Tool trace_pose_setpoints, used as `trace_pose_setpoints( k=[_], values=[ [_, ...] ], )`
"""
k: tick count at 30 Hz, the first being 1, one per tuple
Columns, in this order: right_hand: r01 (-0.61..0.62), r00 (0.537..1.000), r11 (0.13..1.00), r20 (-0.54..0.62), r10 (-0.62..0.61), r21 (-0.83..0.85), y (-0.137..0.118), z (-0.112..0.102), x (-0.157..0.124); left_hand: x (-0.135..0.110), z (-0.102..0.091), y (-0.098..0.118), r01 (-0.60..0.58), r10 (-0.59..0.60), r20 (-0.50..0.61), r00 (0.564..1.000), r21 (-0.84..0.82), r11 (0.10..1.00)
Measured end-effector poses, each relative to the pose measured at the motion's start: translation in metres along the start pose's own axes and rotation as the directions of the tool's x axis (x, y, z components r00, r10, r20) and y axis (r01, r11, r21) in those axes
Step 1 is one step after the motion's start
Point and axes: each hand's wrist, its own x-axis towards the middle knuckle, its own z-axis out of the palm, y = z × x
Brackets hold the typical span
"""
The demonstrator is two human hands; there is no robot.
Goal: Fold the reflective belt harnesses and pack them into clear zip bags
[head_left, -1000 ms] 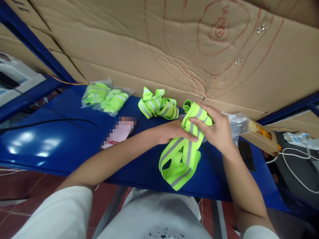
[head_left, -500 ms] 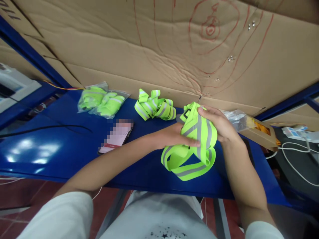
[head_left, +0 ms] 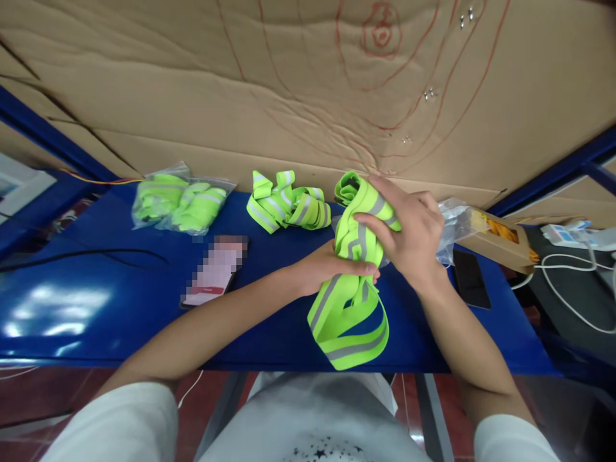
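Observation:
A neon-yellow reflective strap [head_left: 359,343] with grey stripes is bunched up between my two hands above the blue table. My left hand [head_left: 332,266] is closed round its middle, the thumb lying across the front. Gripping the upper folds from the right is my right hand [head_left: 409,231], thumb in front and fingers partly hidden behind. Below my left hand a loose loop of the strap hangs down. Another bundle of the same strap [head_left: 289,204] lies on the table just beyond, left of the held one.
Two clear bags of folded straps [head_left: 180,199] lie at the back left. A phone with a lit screen [head_left: 216,269] rests nearer; a dark phone [head_left: 471,279] lies right. Crumpled clear plastic [head_left: 452,224] touches an open cardboard box [head_left: 505,240]. A cardboard wall [head_left: 192,90] stands behind.
The strap's upper part has been gathered into a tighter, upright bundle. My right hand has turned, bringing its thumb to the front. The hanging loop has shifted lower. The camera view has shifted slightly.

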Motion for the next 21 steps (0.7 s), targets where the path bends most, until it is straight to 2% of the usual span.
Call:
trace_pose_setpoints(
  k=[3,6,8,10,13,15,16,18,19,20,21],
  values=[
    [-0.102,0.995,0.973,0.033,0.097,0.208,-0.002,-0.007,0.007,0.001,-0.010,0.010,-0.120,0.116,0.030,0.993,0.275,0.954],
    [-0.241,0.970,0.884,0.124,0.209,0.400,-0.004,-0.012,0.012,0.001,-0.020,0.023,-0.187,0.128,0.152,0.980,0.487,0.853],
    [-0.336,0.941,0.807,0.216,0.262,0.485,-0.003,-0.013,0.015,-0.001,-0.022,0.029,-0.213,0.134,0.180,0.975,0.562,0.800],
    [-0.470,0.878,0.686,0.373,0.299,0.555,-0.001,-0.013,0.016,-0.005,-0.021,0.033,-0.243,0.146,0.203,0.968,0.627,0.741],
    [-0.691,0.717,0.433,0.620,0.317,0.578,0.002,-0.012,0.017,-0.013,-0.015,0.037,-0.281,0.119,0.278,0.953,0.671,0.686],
    [-0.778,0.626,0.298,0.719,0.302,0.553,0.004,-0.009,0.018,-0.018,-0.011,0.039,-0.299,0.106,0.311,0.944,0.679,0.671],
    [-0.803,0.594,0.259,0.752,0.286,0.536,0.005,-0.007,0.018,-0.020,-0.009,0.040,-0.303,0.102,0.318,0.943,0.684,0.663],
    [-0.819,0.568,0.264,0.784,0.251,0.509,0.006,-0.002,0.017,-0.022,-0.008,0.040,-0.313,0.113,0.317,0.942,0.702,0.639],
    [-0.799,0.588,0.320,0.772,0.240,0.509,0.007,0.000,0.016,-0.022,-0.009,0.040,-0.316,0.125,0.309,0.943,0.711,0.629],
    [-0.746,0.641,0.415,0.729,0.239,0.520,0.008,0.001,0.016,-0.022,-0.009,0.041,-0.317,0.138,0.298,0.945,0.715,0.623],
    [-0.657,0.720,0.537,0.651,0.240,0.529,0.008,0.002,0.015,-0.021,-0.010,0.041,-0.314,0.152,0.283,0.947,0.717,0.623]
  ],
)
